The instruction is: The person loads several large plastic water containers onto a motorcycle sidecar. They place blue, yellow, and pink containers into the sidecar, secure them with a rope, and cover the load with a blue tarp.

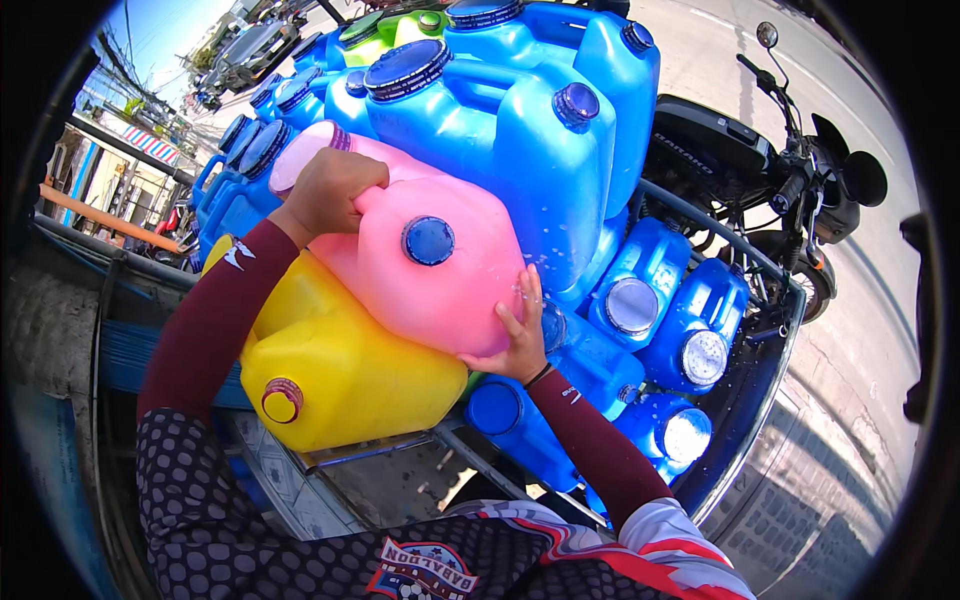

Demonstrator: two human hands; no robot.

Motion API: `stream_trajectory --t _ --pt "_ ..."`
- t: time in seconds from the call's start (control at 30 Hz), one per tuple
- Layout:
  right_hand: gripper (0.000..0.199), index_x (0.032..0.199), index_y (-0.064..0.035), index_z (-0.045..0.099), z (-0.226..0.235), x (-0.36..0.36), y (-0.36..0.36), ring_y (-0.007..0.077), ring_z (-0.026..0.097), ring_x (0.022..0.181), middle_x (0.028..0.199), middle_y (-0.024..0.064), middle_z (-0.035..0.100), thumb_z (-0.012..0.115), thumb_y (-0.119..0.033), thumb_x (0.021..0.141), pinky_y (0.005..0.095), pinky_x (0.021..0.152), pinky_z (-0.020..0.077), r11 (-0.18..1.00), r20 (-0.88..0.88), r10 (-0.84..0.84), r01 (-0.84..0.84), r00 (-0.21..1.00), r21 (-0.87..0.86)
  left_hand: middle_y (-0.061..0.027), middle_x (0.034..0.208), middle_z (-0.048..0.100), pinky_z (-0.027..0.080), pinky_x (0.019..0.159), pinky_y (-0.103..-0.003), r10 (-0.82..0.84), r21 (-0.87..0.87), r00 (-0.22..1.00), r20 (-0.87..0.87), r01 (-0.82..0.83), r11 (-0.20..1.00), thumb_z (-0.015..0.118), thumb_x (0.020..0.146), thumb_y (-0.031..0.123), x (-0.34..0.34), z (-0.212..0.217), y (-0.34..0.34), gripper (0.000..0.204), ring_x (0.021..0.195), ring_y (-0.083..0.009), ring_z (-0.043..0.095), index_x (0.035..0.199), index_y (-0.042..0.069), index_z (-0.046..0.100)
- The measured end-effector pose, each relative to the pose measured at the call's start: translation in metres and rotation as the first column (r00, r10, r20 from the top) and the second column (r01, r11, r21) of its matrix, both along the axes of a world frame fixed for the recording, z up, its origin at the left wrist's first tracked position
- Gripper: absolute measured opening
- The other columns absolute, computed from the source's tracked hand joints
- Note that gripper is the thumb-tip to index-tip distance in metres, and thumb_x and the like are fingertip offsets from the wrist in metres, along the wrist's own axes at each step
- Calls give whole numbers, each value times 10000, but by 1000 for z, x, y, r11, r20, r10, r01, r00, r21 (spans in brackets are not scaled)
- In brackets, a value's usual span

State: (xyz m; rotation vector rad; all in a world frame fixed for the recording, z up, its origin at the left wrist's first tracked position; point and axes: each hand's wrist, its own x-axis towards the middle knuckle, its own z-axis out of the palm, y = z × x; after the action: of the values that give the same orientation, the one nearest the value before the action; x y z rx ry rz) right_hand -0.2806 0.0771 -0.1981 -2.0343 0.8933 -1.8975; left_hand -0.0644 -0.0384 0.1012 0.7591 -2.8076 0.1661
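My left hand (pixel 335 193) is wrapped round the handle of a pink water jug (pixel 430 285) with a small blue cap and a large pink lid. The jug lies tilted, in front of the big blue jugs. My right hand (pixel 515 335) presses against its lower right side, fingers spread over the plastic. Just under the pink jug, a yellow water jug (pixel 350 375) lies on its side, its small yellow cap facing me. Upright blue jugs (pixel 550 170) stand right behind the pink one. Part of the pink handle is hidden by my left hand.
Several smaller blue containers (pixel 640 290) lie at the right inside the metal-railed cargo bed (pixel 740 440). A black motorcycle (pixel 730 160) is attached or parked beyond the rail. More blue jugs and a green one (pixel 390 35) stand at the back. Parked vehicles (pixel 255 50) line the street.
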Motion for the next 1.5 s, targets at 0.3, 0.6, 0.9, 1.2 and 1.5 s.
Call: stream_trajectory --t 0.3,0.6,0.9,1.2,1.5 --pt "1099 1569 -311 354 10 16 -26 548 287 1457 1622 253 269 783 -754 659 708 1118 293 977 155 -157 177 975 -121 -82 698 594 479 559 -395 -156 -34 988 -17 156 987 804 700 204 -12 3 -24 249 646 -317 624 795 102 599" --pt "669 1536 25 376 223 -24 -30 403 344 1484 1588 253 369 571 -337 1008 481 1214 266 993 141 -118 114 983 32 -122 764 648 494 589 -432 -68 76 995 -68 73 994 723 705 156 -3 0 -24 190 711 -363 645 863 99 636" --pt "412 1344 -43 619 236 9 -48 384 596 1252 1418 184 578 571 -269 1003 427 1063 484 978 -234 -40 86 972 192 -153 912 720 534 733 -498 -33 215 999 9 31 976 698 770 220 -17 9 -18 312 849 -395 675 1062 113 708" --pt "252 865 -150 614 242 -28 -48 250 638 682 739 55 597 625 -390 939 408 578 486 912 -625 -407 253 666 -324 -165 890 699 515 722 -476 -61 194 998 20 56 979 685 769 207 -21 10 -15 236 836 -400 653 976 95 699" --pt "214 804 -132 597 239 11 -19 309 609 498 554 90 588 589 -289 950 438 482 483 822 -451 -505 570 736 10 -135 847 710 516 699 -465 -66 159 995 72 54 986 677 734 173 -20 6 -22 263 796 -384 653 987 131 735"
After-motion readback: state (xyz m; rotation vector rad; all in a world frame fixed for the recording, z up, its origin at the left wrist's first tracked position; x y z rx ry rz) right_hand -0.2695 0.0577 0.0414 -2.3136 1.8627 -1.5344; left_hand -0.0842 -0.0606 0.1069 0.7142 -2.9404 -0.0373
